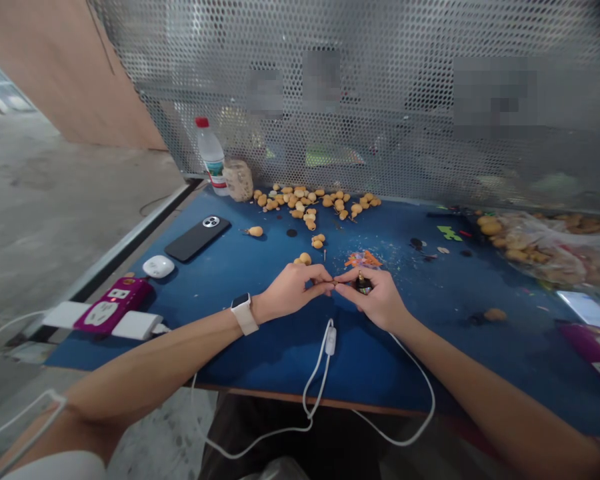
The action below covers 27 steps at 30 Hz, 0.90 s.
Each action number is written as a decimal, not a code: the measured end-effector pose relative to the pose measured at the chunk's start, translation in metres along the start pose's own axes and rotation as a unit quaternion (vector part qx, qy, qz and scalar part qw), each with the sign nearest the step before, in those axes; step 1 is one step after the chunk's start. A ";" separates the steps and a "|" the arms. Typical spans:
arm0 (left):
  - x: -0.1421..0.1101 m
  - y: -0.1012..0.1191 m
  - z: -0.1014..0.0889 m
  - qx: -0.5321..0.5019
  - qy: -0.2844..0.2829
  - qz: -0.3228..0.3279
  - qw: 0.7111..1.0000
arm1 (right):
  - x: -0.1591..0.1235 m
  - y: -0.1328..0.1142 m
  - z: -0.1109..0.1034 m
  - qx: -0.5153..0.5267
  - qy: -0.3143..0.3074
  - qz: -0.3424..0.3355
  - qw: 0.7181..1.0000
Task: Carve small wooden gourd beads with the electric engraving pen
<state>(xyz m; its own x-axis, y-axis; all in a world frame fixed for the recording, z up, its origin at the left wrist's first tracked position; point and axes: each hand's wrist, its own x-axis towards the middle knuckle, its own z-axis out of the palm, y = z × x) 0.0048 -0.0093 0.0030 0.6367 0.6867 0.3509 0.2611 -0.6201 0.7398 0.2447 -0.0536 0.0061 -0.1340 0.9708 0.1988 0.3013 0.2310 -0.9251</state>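
Note:
My left hand [293, 290] and my right hand [375, 300] meet above the middle of a blue tabletop [260, 353]. My right hand grips a small dark bottle [363, 285] with a gold top. The left fingertips pinch a tiny tan object [336, 283] against the right fingertips; its exact kind is too small to tell. Several small tan gourds [310, 203] lie scattered at the far side, and two [304, 259] rest just beyond my left hand. Orange and purple scraps [363, 260] lie just above my right hand.
A black phone [197, 238], white earbud case [159, 267] and purple power strip [113, 305] lie at left. A water bottle [211, 157] stands by a perforated metal screen [380, 87]. A plastic bag of gourds [535, 247] lies at right. White cable [330, 340] crosses the near edge.

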 end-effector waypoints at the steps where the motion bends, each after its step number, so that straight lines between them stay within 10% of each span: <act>1: 0.000 0.000 0.000 0.000 0.005 0.001 1.000 | 0.000 0.001 0.000 -0.023 0.010 -0.014 1.000; 10: 0.002 -0.005 -0.001 -0.004 0.046 -0.013 0.999 | 0.004 0.005 -0.011 -0.222 -0.055 -0.095 0.969; 27: 0.003 -0.011 -0.004 0.090 -0.010 0.010 0.996 | 0.006 0.008 -0.012 -0.228 -0.105 -0.130 0.959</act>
<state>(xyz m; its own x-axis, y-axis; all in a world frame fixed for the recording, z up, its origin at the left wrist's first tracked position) 0.0009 0.0010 -0.0012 0.6564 0.6674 0.3516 0.3728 -0.6922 0.6180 0.2572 -0.0452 0.0035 -0.4344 0.8528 0.2899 0.6065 0.5149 -0.6059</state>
